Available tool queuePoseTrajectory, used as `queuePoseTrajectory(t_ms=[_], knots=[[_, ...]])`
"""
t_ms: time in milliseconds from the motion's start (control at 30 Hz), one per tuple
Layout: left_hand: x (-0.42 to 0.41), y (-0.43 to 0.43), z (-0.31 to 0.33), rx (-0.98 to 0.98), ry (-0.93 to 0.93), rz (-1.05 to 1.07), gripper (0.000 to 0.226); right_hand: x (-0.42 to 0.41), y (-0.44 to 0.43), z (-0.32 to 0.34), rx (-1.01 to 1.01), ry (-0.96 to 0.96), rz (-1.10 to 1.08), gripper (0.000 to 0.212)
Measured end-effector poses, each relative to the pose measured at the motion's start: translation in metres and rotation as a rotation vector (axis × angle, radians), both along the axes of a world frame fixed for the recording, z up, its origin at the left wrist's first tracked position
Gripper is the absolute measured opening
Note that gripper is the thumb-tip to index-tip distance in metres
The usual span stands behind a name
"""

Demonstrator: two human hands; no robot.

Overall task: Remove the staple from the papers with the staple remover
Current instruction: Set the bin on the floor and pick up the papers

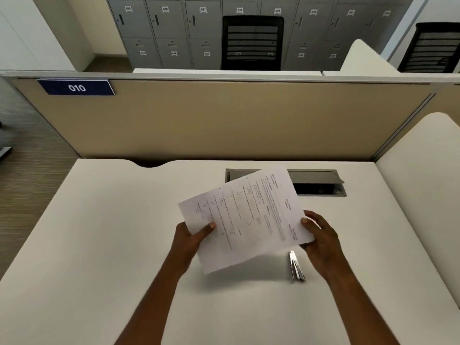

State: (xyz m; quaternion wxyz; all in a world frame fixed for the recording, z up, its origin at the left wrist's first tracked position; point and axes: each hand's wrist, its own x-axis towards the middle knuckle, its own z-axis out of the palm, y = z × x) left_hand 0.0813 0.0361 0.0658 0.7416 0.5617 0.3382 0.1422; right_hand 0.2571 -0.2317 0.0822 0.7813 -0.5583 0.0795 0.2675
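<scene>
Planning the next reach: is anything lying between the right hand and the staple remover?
Nothing visible does. The staple remover lies on the bare desk just beside the right hand, uncovered by the papers, which that hand and the left hand hold.

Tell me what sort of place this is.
Probably an open-plan office: a white desk walled by a beige partition with a 010 number plate, numbered grey lockers behind, and black mesh office chairs.

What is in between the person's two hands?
The printed papers: the left hand pinches one edge and the right hand the opposite corner, as the head view shows.
</scene>
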Motion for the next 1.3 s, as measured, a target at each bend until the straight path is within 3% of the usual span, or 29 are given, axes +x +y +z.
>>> queuePoseTrajectory(t_ms=[167, 300, 400, 467, 667, 833, 933, 1100, 1167, 1300], knots=[[-0.008, 0.011, -0.014, 0.173, 0.119, -0.099, 0.030, 0.007, -0.004, -0.003, -0.211, -0.192, 0.332, 0.031], [-0.012, 0.000, -0.039, 0.358, 0.240, -0.071, 0.016, -0.016, 0.014, -0.033, -0.348, -0.262, 0.239, 0.018], [-0.013, -0.013, -0.042, 0.416, 0.253, 0.045, 0.020, -0.036, 0.026, -0.044, -0.361, -0.318, 0.141, 0.014], [-0.015, -0.016, -0.043, 0.393, 0.235, 0.119, 0.017, -0.043, 0.031, -0.049, -0.361, -0.342, 0.104, 0.016], [-0.023, -0.032, -0.049, 0.254, 0.120, 0.124, 0.038, -0.058, 0.034, -0.078, -0.482, -0.346, 0.092, 0.016], [-0.012, -0.036, -0.032, 0.124, 0.000, 0.246, 0.033, -0.055, 0.035, -0.074, -0.497, -0.445, 0.169, 0.019], [-0.004, -0.038, -0.029, 0.096, 0.052, 0.343, 0.040, -0.056, 0.037, -0.072, -0.519, -0.473, 0.169, 0.019], [0.004, -0.036, -0.034, 0.055, 0.169, 0.414, 0.034, -0.056, 0.043, -0.072, -0.582, -0.465, 0.144, 0.017], [0.004, -0.037, -0.030, 0.064, 0.113, 0.380, 0.032, -0.055, 0.045, -0.072, -0.587, -0.456, 0.141, 0.009], [0.000, -0.036, -0.031, 0.158, 0.002, 0.193, 0.030, -0.054, 0.048, -0.072, -0.599, -0.453, 0.122, 0.023]])
